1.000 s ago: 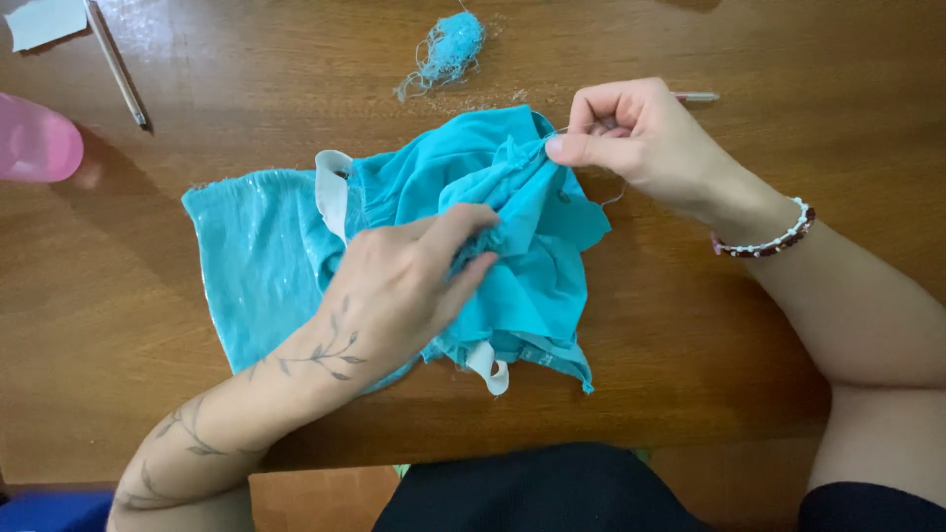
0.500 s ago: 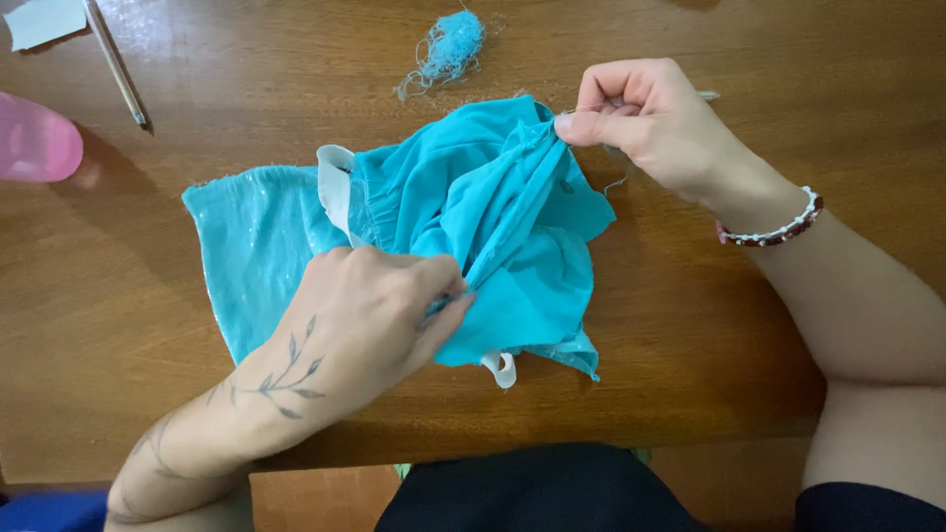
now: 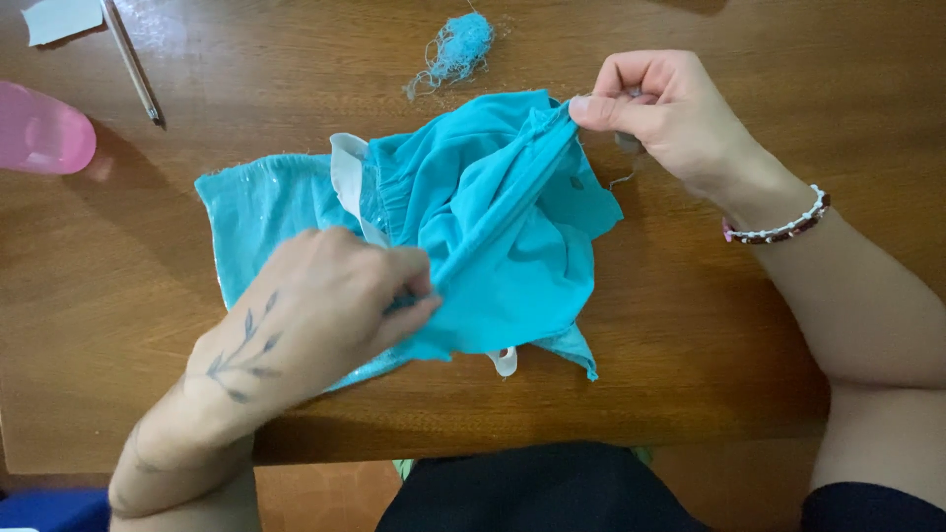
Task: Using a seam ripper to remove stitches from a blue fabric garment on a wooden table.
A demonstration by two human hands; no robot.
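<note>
Turquoise cloth [image 3: 493, 227] between both hands

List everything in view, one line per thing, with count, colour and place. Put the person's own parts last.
wooden table: one, brown, under everything
fabric piece: one, turquoise with white strips, table centre, stretched between both hands
thread clump: one, turquoise, behind the fabric
pencil: one, dark, far left
paper scrap: one, white, top left corner
plastic object: one, pink, left edge
bracelet: one, beaded, on the right wrist
left hand: one, tattooed, pinching the fabric's near fold
right hand: one, pinching the fabric's far corner
</note>
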